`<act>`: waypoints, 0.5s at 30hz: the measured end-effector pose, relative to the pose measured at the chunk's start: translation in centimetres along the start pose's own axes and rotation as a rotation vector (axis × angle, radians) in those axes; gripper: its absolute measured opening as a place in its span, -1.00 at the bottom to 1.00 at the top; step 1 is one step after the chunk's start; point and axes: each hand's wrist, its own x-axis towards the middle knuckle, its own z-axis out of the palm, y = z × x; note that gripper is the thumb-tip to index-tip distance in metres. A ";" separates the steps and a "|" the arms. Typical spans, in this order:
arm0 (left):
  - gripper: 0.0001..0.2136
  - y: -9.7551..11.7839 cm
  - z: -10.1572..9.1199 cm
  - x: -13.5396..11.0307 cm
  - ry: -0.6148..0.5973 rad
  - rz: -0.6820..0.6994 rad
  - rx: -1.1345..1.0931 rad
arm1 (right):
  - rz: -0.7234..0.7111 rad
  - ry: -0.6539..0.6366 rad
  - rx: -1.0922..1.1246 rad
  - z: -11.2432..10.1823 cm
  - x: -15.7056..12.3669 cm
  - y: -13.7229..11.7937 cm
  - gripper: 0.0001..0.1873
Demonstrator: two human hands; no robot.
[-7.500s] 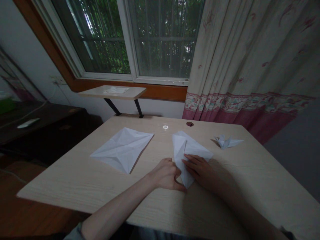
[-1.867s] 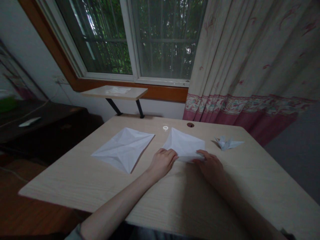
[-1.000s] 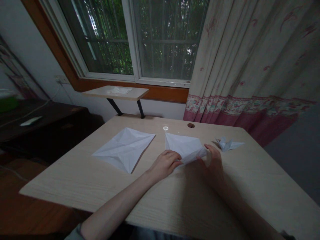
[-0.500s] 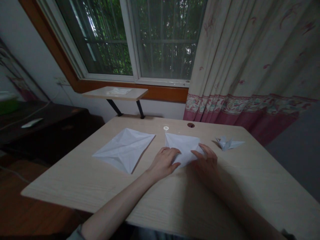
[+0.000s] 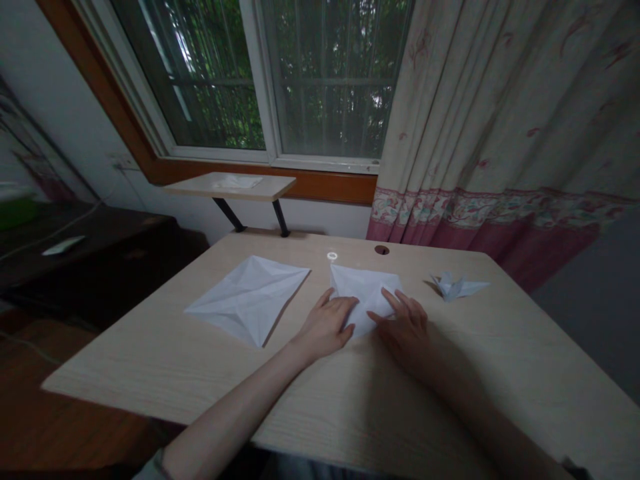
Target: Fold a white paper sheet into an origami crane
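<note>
A white folded paper (image 5: 361, 289) lies on the pale wooden table (image 5: 350, 393), just beyond my hands. My left hand (image 5: 326, 324) lies flat on its near left corner, fingers stretched out. My right hand (image 5: 403, 322) presses down on its near right part with the fingers extended, the fingertips on the paper. A larger creased white sheet (image 5: 249, 297) lies unfolded to the left, apart from both hands. A small finished paper figure (image 5: 456, 286) rests to the right.
A round cable hole (image 5: 381, 250) and a small shiny ring (image 5: 332, 255) sit near the table's far edge. A small shelf (image 5: 231, 186) stands under the window. A patterned curtain (image 5: 500, 120) hangs at right. A dark cabinet (image 5: 75, 247) is at left.
The right hand folded the paper's right part over toward the left and now presses it flat. The left hand slid slightly forward onto the paper. The paper looks smaller than before.
</note>
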 end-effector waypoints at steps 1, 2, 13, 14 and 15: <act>-0.53 0.0 0.0 0.0 -0.001 -0.001 -0.001 | -0.010 -0.012 0.004 -0.1 0.0 0.0 -0.53; -0.53 0.0 0.1 0.0 0.000 0.000 -0.002 | -0.019 -0.021 0.011 -0.1 0.1 -0.1 -0.53; -0.61 0.0 0.2 0.0 -0.017 0.003 0.055 | -0.049 -0.150 0.038 -0.5 -0.1 -0.5 -0.61; -0.61 0.0 0.2 0.0 -0.018 0.006 0.062 | -0.056 -0.163 0.038 -0.6 -0.1 -0.5 -0.61; -0.61 -0.1 0.2 0.0 -0.017 0.010 0.068 | -0.065 -0.173 0.044 -0.7 -0.1 -0.5 -0.61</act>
